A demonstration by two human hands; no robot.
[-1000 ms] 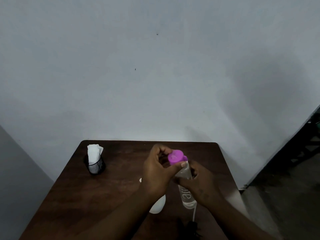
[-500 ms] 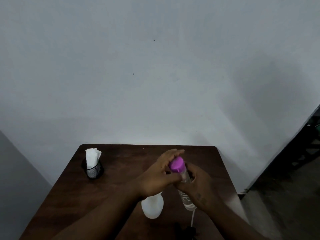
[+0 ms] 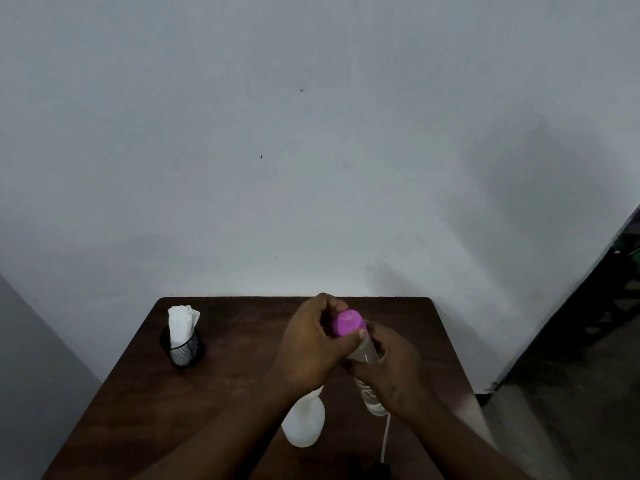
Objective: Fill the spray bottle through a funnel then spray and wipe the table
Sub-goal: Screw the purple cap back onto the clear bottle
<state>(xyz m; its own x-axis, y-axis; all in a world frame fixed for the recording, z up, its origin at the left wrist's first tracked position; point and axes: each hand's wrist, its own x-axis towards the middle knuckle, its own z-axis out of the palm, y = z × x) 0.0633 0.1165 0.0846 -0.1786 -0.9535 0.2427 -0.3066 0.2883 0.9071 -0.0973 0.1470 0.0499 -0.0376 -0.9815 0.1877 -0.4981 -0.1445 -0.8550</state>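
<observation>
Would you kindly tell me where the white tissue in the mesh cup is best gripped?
Pinch the tissue by its upper half, coming straight down from above: it stands upright and juts above the black mesh cup, whose wall encloses the lower half. The left hand grips the pink cap, the right hand the clear bottle.

A clear plastic water bottle (image 3: 367, 393), slightly tilted, sits in the right hand (image 3: 389, 372). The left hand (image 3: 310, 351) pinches its round magenta cap (image 3: 346, 323). A white opaque plastic spray bottle (image 3: 304, 426) stands on the tabletop (image 3: 242, 393) beneath the left wrist.
</observation>
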